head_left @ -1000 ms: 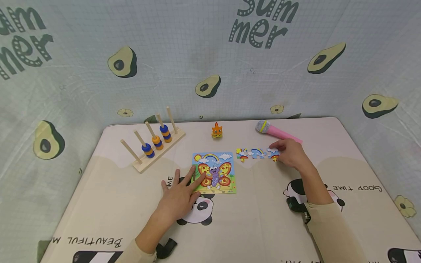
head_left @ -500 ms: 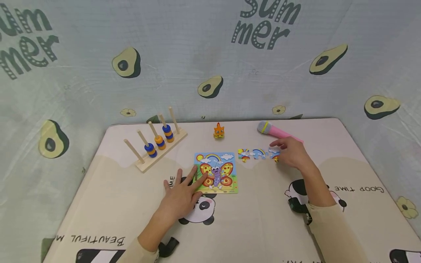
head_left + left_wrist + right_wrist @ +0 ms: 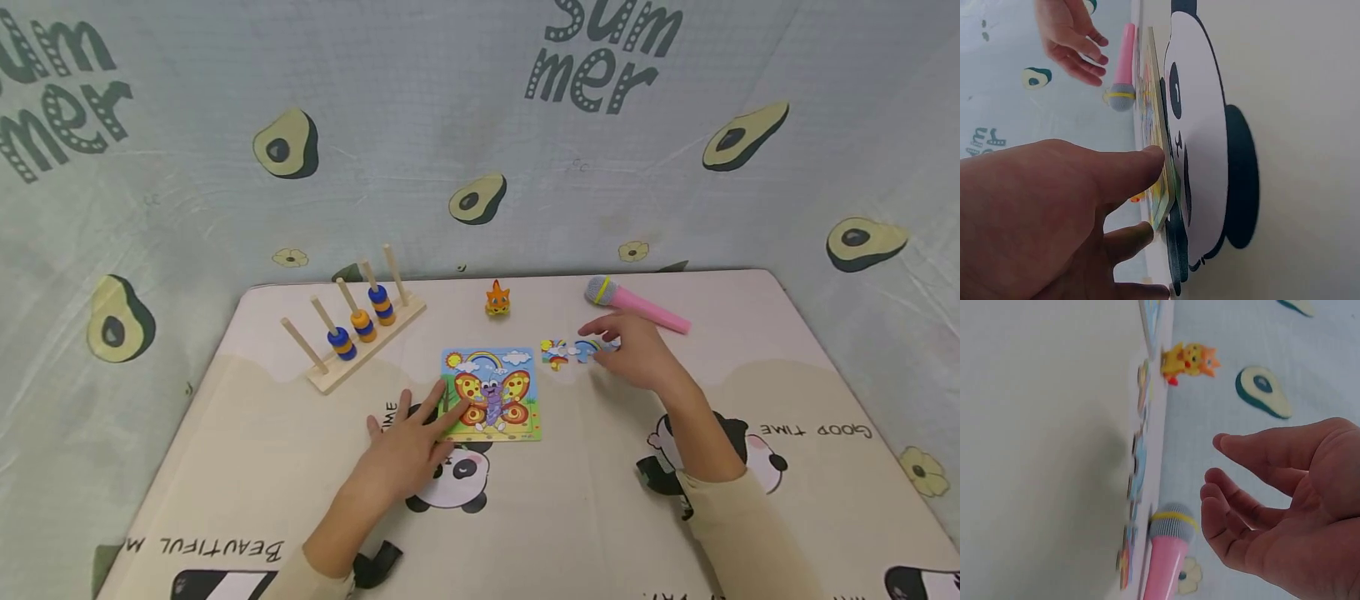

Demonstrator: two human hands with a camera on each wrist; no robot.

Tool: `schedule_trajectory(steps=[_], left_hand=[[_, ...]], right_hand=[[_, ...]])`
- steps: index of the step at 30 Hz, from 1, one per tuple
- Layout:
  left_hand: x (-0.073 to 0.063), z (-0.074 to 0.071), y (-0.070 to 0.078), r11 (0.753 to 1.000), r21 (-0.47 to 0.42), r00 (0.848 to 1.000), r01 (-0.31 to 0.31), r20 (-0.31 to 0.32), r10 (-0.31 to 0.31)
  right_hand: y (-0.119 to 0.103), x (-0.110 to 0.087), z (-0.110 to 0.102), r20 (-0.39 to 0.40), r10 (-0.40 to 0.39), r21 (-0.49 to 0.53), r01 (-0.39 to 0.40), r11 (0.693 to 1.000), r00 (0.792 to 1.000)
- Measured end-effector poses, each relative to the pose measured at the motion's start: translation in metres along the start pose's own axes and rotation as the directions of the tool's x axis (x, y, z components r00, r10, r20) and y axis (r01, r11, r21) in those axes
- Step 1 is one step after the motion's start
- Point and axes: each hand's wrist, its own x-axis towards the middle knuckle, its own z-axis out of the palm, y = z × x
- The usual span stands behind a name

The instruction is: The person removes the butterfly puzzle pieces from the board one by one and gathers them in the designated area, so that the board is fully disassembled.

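- Butterfly puzzle board (image 3: pixel 495 393) lies flat near the middle of the tabletop (image 3: pixel 562 517), its picture facing up.
- Left hand (image 3: pixel 405 454) has its fingers spread apart, some reaching over the board's left side; how hard they press cannot be told.
- Right hand (image 3: pixel 633 350) hangs over the loose pieces, thumb and fingers apart in a loose curve — the right wrist view shows nothing between them.
- Three pieces lie in a row right of the board: a sun piece (image 3: pixel 553 352) nearest it, a rainbow piece (image 3: pixel 584 349) next, then an end piece (image 3: pixel 1127 553) mostly hidden by the right hand in the head view.
- Each piece looks thin, stiff and very light, likely smooth on its printed face; the knobs seem the weakest part. A thumb-and-finger pinch on opposite straight edges should suit — flat on the tabletop, they offer little to grip.
- Being light too, the board would probably slide unless steadied at its rim.
- Pink microphone (image 3: pixel 647 308) lies just beyond the right hand.
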Motion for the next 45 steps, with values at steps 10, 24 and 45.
schedule_trajectory(steps=[10, 24, 45], left_hand=[[-0.004, 0.000, -0.003, 1.000, 0.019, 0.999, -0.019, 0.026, 0.019], [-0.008, -0.001, -0.007, 0.999, 0.030, 0.998, -0.034, 0.051, 0.033], [-0.009, -0.001, -0.010, 0.999, 0.016, 0.998, -0.042, 0.049, 0.041]], right_hand=[[-0.041, 0.015, 0.031, 0.127, -0.080, 0.053, 0.073, 0.996, 0.989], [-0.090, 0.045, 0.085, 0.388, -0.173, 0.010, 0.184, 0.983, 0.905], [-0.114, 0.059, 0.113, 0.469, -0.135, -0.065, 0.187, 0.980, 0.873]])
